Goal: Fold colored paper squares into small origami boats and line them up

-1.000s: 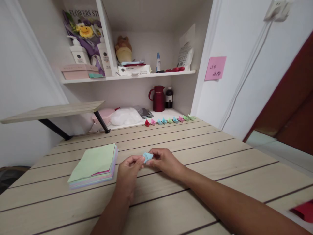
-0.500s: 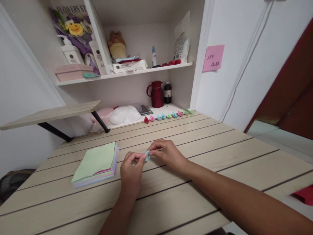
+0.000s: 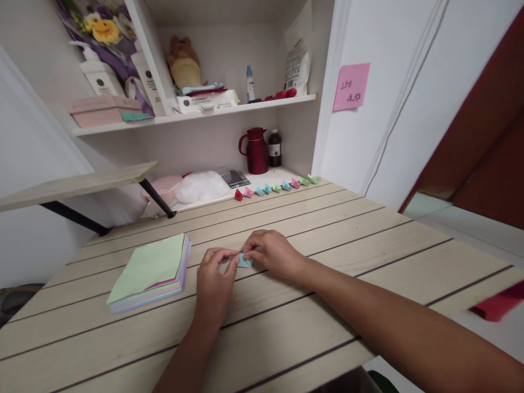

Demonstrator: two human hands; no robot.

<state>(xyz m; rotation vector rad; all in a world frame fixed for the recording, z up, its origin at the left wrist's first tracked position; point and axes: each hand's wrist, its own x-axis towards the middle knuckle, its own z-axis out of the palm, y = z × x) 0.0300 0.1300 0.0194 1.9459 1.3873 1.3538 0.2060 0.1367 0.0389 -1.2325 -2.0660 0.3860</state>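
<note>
Both of my hands pinch a small folded light-blue paper piece (image 3: 244, 262) just above the wooden table (image 3: 335, 234). My left hand (image 3: 213, 278) grips its left end with curled fingers. My right hand (image 3: 272, 254) grips its right end with thumb and fingertips closed. A stack of coloured square paper sheets (image 3: 149, 270), green on top, lies a little to the left of my left hand. A row of several small folded paper pieces (image 3: 275, 187) in red, pink, blue and green stands along the table's far edge.
Behind the table is a shelf niche with a dark red jug (image 3: 256, 150), a dark bottle (image 3: 274, 148) and a white bag (image 3: 202, 185). A wooden board on black brackets (image 3: 77, 185) juts out at left. A pink sticky note (image 3: 351, 86) hangs on the wall.
Both hands have lowered the blue paper piece toward the tabletop and kept pinching it. The view has shifted, so the shelves sit higher and further left in the frame.
</note>
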